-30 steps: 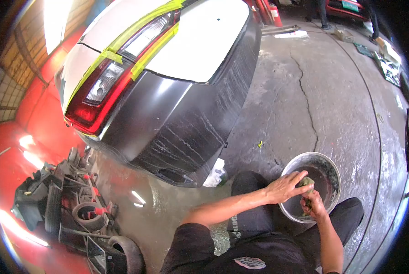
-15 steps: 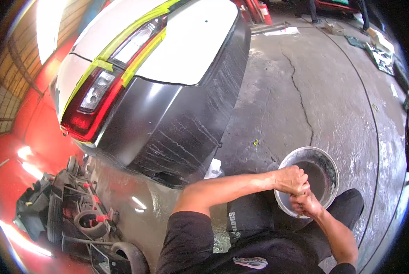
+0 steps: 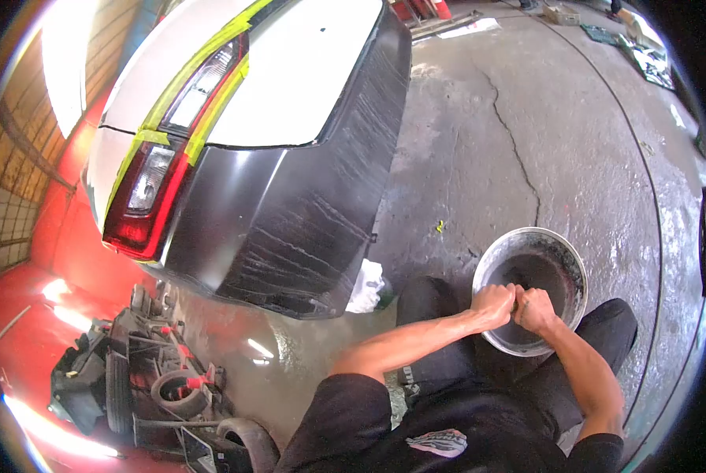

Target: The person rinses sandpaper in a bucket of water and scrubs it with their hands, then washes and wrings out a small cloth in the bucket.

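Observation:
Both fists are held together over a round bucket (image 3: pixel 575 260) of murky grey water between my knees. My left hand (image 3: pixel 492 306) is closed, its knuckles turned up. Against it, my right hand (image 3: pixel 536 310) is closed too, thumb side toward the left one. Whatever lies inside the fists is hidden by the fingers. Ahead and left stands a car's rear corner with a black bumper (image 3: pixel 290 205), streaked with pale wet runs. Yellow-green masking tape (image 3: pixel 152 136) borders its red and clear tail light (image 3: pixel 146 189).
A crumpled white cloth or paper (image 3: pixel 366 288) lies under the bumper's corner. Car parts and tyres (image 3: pixel 180 394) are heaped at lower left by a red wall. A dark cable (image 3: pixel 640 150) runs along the cracked concrete floor (image 3: pixel 447 158). Someone's feet show at the far top.
My fists have gone from stacked and twisted against each other to side by side, both still over the bucket. The view has shifted, with the car appearing further left.

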`<move>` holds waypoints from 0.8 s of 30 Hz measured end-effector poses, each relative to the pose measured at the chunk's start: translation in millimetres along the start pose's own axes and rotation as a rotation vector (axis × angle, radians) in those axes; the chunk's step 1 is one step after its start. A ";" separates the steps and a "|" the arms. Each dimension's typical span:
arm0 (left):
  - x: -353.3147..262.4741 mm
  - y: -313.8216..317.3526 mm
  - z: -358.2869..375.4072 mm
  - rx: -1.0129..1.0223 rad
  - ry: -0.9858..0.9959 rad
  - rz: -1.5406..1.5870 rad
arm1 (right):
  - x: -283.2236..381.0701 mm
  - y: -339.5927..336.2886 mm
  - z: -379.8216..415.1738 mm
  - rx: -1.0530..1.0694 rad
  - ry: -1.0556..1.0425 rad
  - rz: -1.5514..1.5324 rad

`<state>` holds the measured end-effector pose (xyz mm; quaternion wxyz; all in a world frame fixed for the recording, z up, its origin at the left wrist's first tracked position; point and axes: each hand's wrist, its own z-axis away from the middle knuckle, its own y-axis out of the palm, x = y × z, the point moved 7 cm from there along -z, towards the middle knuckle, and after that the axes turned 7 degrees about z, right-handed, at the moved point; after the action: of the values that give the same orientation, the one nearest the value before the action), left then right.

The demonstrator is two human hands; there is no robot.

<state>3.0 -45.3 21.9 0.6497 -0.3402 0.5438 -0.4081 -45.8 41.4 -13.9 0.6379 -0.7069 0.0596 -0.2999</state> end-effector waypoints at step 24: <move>50.1 58.5 -9.2 0.151 -0.631 0.970 | -5.9 -14.1 -8.3 -0.312 -0.191 0.104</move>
<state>7.1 -65.0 -53.0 0.9153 -0.1099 0.3871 0.0196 -59.0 39.5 -2.7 0.5378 -0.8185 0.0811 -0.1850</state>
